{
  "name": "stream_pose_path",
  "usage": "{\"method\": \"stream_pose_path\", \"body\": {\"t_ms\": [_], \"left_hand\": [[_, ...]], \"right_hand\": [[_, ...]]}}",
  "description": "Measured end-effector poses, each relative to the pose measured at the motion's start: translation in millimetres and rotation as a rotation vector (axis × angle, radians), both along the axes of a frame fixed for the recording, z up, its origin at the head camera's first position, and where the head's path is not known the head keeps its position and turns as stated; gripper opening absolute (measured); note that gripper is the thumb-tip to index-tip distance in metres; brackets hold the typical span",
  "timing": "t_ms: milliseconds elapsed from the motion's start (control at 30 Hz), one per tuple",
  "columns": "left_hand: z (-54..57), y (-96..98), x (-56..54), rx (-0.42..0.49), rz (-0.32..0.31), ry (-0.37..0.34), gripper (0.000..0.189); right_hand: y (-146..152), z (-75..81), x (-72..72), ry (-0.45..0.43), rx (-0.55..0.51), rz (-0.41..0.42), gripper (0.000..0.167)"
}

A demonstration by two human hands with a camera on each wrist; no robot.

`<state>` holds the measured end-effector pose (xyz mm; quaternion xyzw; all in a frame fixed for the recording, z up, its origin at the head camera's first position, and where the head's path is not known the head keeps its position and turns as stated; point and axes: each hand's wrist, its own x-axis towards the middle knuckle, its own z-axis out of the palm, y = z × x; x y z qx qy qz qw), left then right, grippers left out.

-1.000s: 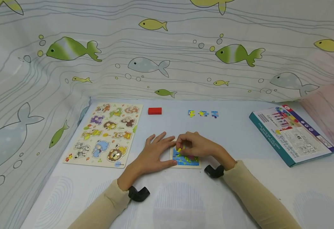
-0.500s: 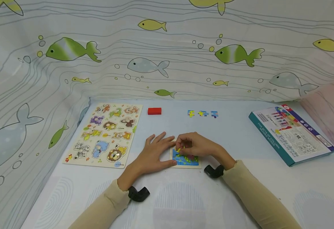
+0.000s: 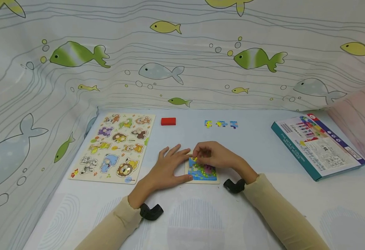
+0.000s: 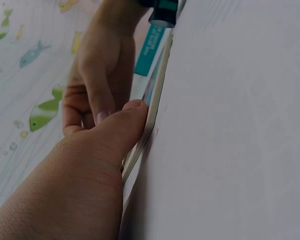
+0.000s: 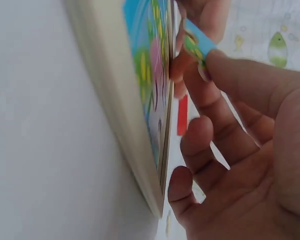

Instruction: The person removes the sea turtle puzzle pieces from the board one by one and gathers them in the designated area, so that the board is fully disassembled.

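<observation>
Currently, a square wooden-framed puzzle (image 3: 201, 182) lies flat below the centre of the head view; its printed scene is blue with green, yellow and pink-purple areas. One blue, green and yellow piece (image 5: 197, 40) is held at the puzzle's upper left part; contact between the two cannot be confirmed.

The pale surface (image 3: 251, 142) carries, by descending size: an animal-picture board (image 3: 102, 177) at left; a box (image 3: 320, 149) with a teal side at right; a red block (image 3: 168, 121) at upper centre; and, right of the block, three loose pieces (image 3: 221, 124) in a row. The right hand (image 3: 217, 155) covers the puzzle's upper right part; the left hand (image 3: 171, 168) overlaps its left edge.

Both sleeved arms enter from the bottom edge of the frame. Left grip: fingers spread, thumb resting on the puzzle's lower left edge. Right grip: thumb and a finger pinching the piece, other fingers loosely curled.
</observation>
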<state>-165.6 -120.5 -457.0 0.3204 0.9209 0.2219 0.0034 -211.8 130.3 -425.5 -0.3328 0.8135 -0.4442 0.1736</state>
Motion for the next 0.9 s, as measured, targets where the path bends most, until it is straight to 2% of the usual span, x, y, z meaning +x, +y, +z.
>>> {"method": "stream_pose_path", "body": {"t_ms": [267,500,633,900], "left_hand": [[0.5,-0.2,0.5,0.017,-0.005,0.006,0.070],[0.3,0.1,0.4,0.006,0.002,0.004,0.071],[0.5,0.5,0.3,0.006,0.004,-0.001,0.071],[1.1,0.5,0.0,0.006,0.010,0.000,0.071]], "right_hand": [[19.6,-1.1,-14.5,0.091,0.017,-0.244,0.009],[41.8,-3.3,-24.1,0.108,0.089,-0.420,0.010],[47.0,-3.9,-25.7,0.110,0.135,-0.452,0.013],[46.4,-5.9,-26.5,0.096,0.193,-0.409,0.030]]}}
